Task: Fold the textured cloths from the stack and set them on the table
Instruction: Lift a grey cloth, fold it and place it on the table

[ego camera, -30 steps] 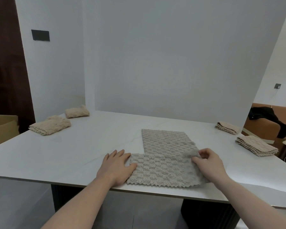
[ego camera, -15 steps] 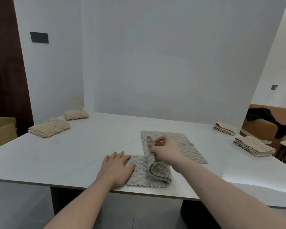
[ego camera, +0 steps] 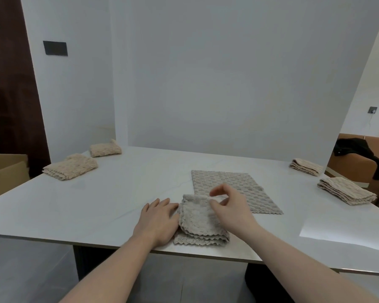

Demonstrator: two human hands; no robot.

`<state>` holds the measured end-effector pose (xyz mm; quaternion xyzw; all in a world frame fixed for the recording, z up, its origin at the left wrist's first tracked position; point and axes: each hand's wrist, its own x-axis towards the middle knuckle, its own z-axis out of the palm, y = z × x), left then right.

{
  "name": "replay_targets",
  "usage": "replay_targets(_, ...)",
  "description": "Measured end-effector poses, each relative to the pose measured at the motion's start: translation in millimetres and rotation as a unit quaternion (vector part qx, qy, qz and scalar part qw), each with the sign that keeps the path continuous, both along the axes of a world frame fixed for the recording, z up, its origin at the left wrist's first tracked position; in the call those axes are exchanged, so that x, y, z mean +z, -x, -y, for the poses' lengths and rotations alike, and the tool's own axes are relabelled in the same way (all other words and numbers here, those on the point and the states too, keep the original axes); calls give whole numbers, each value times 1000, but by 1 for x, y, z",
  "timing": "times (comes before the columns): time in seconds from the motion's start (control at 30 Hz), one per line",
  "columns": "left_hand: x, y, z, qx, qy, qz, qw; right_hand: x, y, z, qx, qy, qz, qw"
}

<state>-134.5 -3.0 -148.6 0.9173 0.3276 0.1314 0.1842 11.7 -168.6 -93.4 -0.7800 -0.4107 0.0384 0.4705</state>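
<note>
I see no words, numbers or signs that I can read. The dark plate (ego camera: 55, 48) on the wall at the upper left of the frame is blank, and the cloths carry no labels I can make out.

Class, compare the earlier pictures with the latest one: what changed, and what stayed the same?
The right hand carried the grey cloth's right edge leftward, folding it over, then let go. The left hand kept pressing its left edge; the flat cloth behind and the side stacks stayed put.
</note>
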Motion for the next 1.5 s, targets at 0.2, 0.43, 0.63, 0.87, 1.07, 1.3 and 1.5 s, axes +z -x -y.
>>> replay_targets(0.2,7,3,-1,0,48,121,992,-38,-28,32,-90,26,-11,996)
replay_targets(0.43,5,4,4,-8,86,192,978,-45,-25,31,-89,63,12,994)
replay_targets(0.63,3,5,5,-31,57,218,974,-45,-25,33,-72,87,39,993)
replay_targets(0.87,3,5,6,-18,60,185,981,-47,-25,32,-68,93,54,992)
replay_targets(1.07,3,4,2,46,23,134,990,-51,-30,32,-64,95,60,992)
replay_targets(1.3,1,0,2,4,-9,62,998,-50,-33,31,-47,101,52,992)
replay_targets(1.5,1,2,-2,-38,35,107,993,-55,-39,30,-24,107,71,991)
